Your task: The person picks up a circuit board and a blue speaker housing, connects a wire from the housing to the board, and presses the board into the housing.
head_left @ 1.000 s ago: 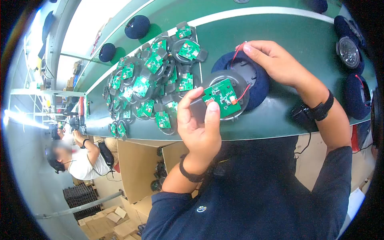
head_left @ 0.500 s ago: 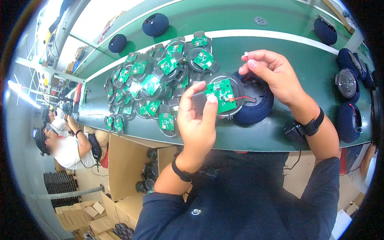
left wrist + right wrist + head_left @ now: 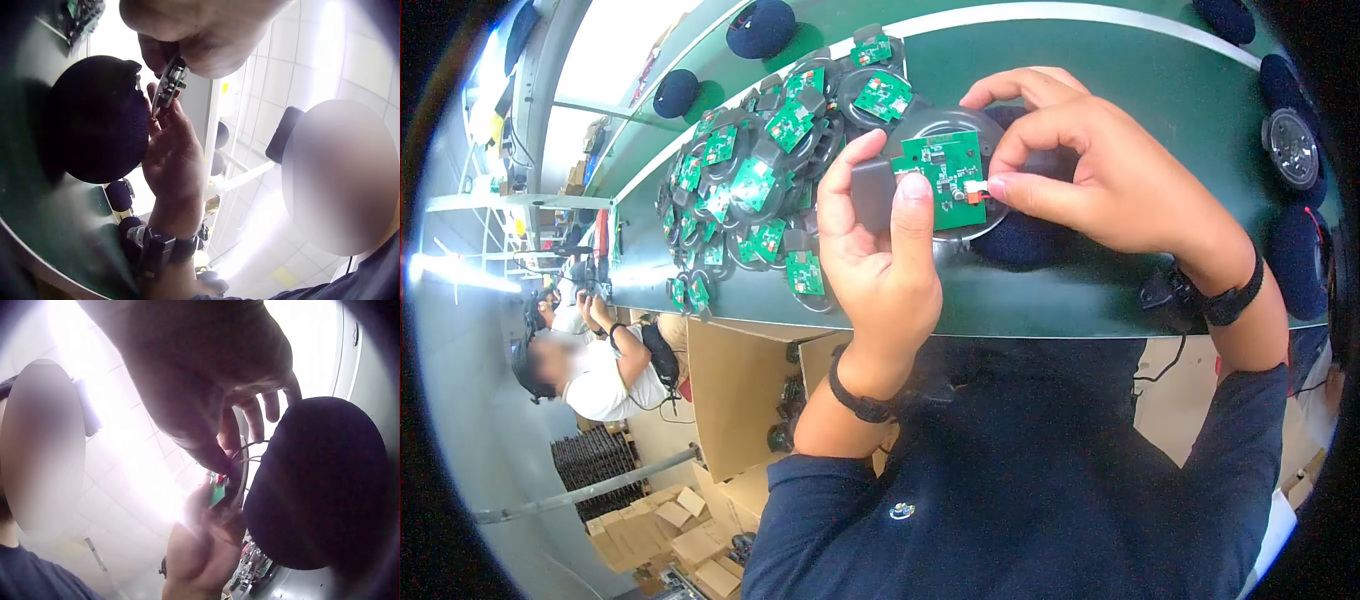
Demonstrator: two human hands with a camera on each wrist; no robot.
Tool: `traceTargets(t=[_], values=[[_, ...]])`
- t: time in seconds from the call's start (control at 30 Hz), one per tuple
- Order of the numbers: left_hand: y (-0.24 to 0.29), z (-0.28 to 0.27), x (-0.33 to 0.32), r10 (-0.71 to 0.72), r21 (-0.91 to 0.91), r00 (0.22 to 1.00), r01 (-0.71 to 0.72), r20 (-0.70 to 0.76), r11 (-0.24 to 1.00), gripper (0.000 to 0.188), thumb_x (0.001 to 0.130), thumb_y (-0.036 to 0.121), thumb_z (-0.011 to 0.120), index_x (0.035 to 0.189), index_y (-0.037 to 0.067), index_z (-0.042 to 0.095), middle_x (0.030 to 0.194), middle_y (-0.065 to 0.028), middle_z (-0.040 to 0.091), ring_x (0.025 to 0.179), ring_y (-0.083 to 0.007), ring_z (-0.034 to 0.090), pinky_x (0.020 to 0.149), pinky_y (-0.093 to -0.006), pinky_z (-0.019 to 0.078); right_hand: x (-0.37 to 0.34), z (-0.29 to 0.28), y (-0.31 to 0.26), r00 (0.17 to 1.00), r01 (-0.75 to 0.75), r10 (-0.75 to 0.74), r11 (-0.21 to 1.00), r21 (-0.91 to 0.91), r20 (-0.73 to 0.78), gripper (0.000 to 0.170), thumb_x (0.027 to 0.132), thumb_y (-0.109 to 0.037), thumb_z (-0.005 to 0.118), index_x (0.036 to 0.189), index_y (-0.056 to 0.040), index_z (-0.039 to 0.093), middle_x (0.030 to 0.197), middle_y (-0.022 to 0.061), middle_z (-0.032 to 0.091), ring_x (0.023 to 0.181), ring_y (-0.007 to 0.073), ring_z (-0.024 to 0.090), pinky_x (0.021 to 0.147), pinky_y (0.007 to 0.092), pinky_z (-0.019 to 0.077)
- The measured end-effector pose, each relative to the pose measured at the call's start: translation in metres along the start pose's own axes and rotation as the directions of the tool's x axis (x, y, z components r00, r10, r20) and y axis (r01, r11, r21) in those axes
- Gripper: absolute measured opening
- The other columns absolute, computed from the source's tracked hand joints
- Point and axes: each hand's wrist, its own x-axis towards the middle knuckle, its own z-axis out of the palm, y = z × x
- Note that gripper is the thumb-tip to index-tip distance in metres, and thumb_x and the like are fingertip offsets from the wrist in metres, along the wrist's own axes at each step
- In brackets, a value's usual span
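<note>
The left hand point(image 3: 885, 250) grips a round dark housing with a green circuit board point(image 3: 943, 180) facing up, thumb on the board's left edge. At the board's right edge, by the red and white connectors point(image 3: 976, 192), the right hand point(image 3: 1090, 165) pinches something small with thumb and index finger. Thin wires point(image 3: 253, 460) run from those fingers towards a dark blue round cushion point(image 3: 319, 481) in the right wrist view. In the head view this cushion point(image 3: 1025, 243) lies on the green table, partly covered by the housing and right hand.
Many housings with green boards point(image 3: 752, 185) are heaped left on the table point(image 3: 1100, 310). More cushions point(image 3: 760, 28) stand on the shelf behind; others point(image 3: 1297, 260) sit at the right. A black device point(image 3: 1165, 290) lies beside the right wrist. Another person point(image 3: 605, 370) works at far left.
The right hand, which held up a small white connector on wires, has come down to the board's right edge. The left hand still holds the housing, now over the cushion's upper part.
</note>
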Motion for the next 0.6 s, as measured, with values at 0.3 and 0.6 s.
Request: traceTargets(t=[0.3,0.6], values=[[0.001,0.004,0.000,0.076,0.090,0.997,-0.078,0.024,0.993,0.041,0.098,0.008,0.064,0.136,0.001,0.049,0.114,-0.0076,0.063,0.100,-0.0122,0.060,0.089,-0.0268,0.0489,-0.001,-0.004,0.000,0.996,-0.083,0.083,0.996,0.032,0.023,0.011,0.084,-0.016,0.076,0.085,-0.0052,0.075,0.130,0.0149,0.062,0.122,0.0278,0.054,0.103,0.0362,0.0405],[-0.004,0.004,0.003,0.056,0.061,0.997,-0.059,0.062,0.996,0.040,0.098,0.010,0.065,0.135,0.000,0.051,0.117,-0.0079,0.063,0.101,-0.0130,0.061,0.091,-0.0270,0.0486,0.002,-0.004,0.009,0.989,-0.150,0.145,0.969,0.198,0.041,0.012,0.081,-0.016,0.080,0.087,-0.0059,0.079,0.123,0.0151,0.065,0.113,0.0255,0.060,0.098,0.0334,0.0423]])
